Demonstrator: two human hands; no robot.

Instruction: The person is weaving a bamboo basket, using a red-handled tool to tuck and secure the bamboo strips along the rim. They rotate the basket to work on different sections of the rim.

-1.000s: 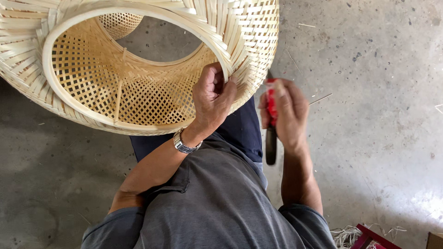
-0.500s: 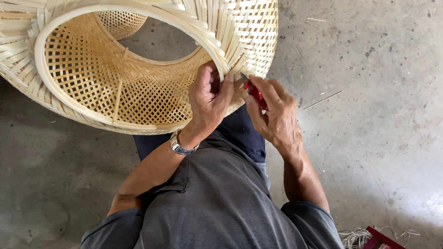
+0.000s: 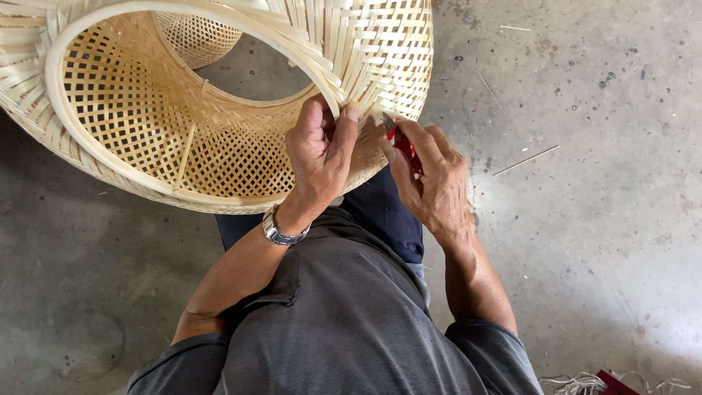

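Note:
A large woven bamboo basket (image 3: pixel 183 139) lies on its side across my lap, its open mouth facing me. My left hand (image 3: pixel 319 155), with a metal watch on its wrist, pinches the loose strip ends at the basket's rim. My right hand (image 3: pixel 431 175) grips a red-handled cutting tool (image 3: pixel 404 146), whose tip touches the rim just right of my left thumb. Most of the tool's handle is hidden inside my palm.
Bare grey concrete floor (image 3: pixel 585 219) surrounds me, dotted with small bamboo slivers (image 3: pixel 525 160). A red object with pale fibre scraps (image 3: pixel 607 382) sits at the bottom right edge. My grey shirt and dark trousers fill the lower middle.
My right hand has risen from beside my thigh to the basket's rim, bringing the red tool's tip against the strip ends. My left hand has kept its hold on the rim.

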